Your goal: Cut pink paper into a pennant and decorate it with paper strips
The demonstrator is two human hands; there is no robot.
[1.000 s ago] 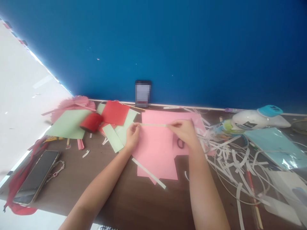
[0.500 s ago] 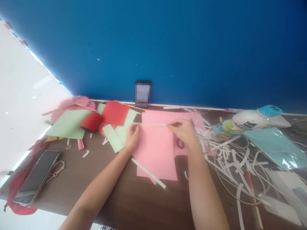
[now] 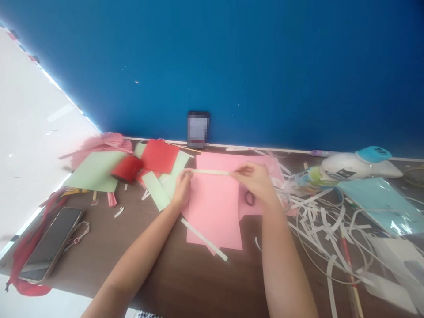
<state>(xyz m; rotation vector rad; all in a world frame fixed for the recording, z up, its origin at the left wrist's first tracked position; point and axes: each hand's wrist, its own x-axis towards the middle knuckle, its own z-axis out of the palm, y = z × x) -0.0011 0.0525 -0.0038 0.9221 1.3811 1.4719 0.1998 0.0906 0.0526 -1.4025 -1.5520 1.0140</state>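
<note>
A narrow pale paper strip [image 3: 212, 172] is stretched level between my two hands, over the upper part of the pink paper [image 3: 215, 207]. My left hand [image 3: 183, 187] is closed on its left end, and my right hand [image 3: 253, 179] pinches the right end between thumb and fingers. Another pale strip [image 3: 204, 240] lies slantwise across the lower edge of the pink sheets. Beside my right wrist shows a dark scissors handle [image 3: 249, 198]; the rest of it is hidden.
Left lie green paper [image 3: 99, 170], a red roll [image 3: 126, 169], red paper [image 3: 160, 156] and a phone [image 3: 54, 240]. Right are a tangle of white strips [image 3: 318, 221], a cable and a white bottle with blue cap [image 3: 351, 165]. A small screen device [image 3: 198, 129] leans against the blue wall [image 3: 232, 66].
The strip between my hands has turned slightly, showing more of its flat face. The pink sheet under it has shifted a little to the left. Both hands keep their hold.
</note>
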